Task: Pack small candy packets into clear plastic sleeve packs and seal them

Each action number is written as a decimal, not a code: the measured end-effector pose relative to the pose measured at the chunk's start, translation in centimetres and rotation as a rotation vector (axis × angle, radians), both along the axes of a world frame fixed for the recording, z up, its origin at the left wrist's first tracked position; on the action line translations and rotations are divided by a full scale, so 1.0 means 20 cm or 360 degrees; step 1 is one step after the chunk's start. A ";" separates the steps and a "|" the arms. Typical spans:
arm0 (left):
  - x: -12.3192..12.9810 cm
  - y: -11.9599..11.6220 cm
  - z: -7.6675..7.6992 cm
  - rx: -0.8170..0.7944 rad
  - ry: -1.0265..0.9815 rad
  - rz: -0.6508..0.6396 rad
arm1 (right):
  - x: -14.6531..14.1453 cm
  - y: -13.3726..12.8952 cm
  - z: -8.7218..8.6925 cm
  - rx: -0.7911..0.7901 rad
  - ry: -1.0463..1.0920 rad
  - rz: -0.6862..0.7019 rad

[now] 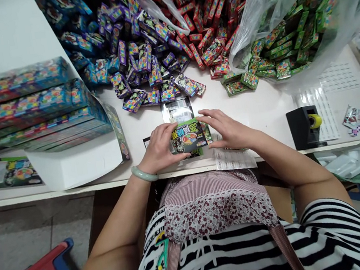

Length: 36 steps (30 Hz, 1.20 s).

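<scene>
A small black and green box (190,137) with a colourful round print lies between my two hands, just above the table's front part. My left hand (160,148) grips its left end, thumb along the near edge and fingers at the far edge. The right end is held by my right hand (228,130), index finger at the far corner and thumb near the close one. Beneath the box are flat printed packets (176,110), partly hidden by it and my hands. A sheet of clear stickers (236,158) lies by the table edge below my right hand.
Heaps of blue boxes (80,41), purple boxes (145,59), red boxes (209,36) and green boxes (288,46) lie at the back, some in clear plastic bags. Filled multicoloured cartons (53,104) stand left. A black tape dispenser (303,128) stands right.
</scene>
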<state>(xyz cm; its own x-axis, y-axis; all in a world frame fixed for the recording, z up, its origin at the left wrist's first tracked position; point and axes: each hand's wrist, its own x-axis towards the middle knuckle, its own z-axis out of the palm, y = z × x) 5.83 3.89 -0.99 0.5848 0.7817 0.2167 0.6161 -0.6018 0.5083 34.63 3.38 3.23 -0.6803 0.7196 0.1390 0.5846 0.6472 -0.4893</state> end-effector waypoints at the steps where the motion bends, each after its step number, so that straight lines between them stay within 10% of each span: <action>1: 0.00 0.00 -0.01 0.0001 -0.0008 0.0037 | -0.02 -0.01 -0.01 -0.0019 0.0070 -0.0064; 8: -0.05 0.01 -0.02 -0.0022 -0.0043 0.0226 | -0.11 0.02 -0.07 -0.0107 0.0260 -0.0255; 13: -0.09 0.04 -0.02 0.0040 -0.0062 0.0273 | -0.02 0.43 -0.19 -0.0089 0.0073 -0.0857; 18: -0.10 0.02 -0.01 0.0024 -0.0041 0.0268 | -0.03 0.70 -0.29 -0.0155 -0.0310 -0.0823; 24: -0.14 0.02 -0.03 0.0014 -0.0037 0.0309 | 0.02 0.62 -0.25 -0.0448 -0.0362 -0.1255; 31: -0.10 0.04 -0.02 0.0035 -0.0060 0.0238 | 0.15 0.47 -0.23 -0.0749 -0.0441 -0.1276; 36: -0.12 0.03 -0.02 0.0050 -0.0058 0.0272 | 0.17 0.48 -0.18 -0.0387 -0.0353 -0.1065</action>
<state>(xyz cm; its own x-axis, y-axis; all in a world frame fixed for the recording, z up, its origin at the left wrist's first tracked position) 3.37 4.41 -1.30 0.4352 0.8616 0.2612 0.6924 -0.5058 0.5146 37.98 13.04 -0.38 -0.0794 0.9828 -0.1666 0.9174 0.0067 -0.3978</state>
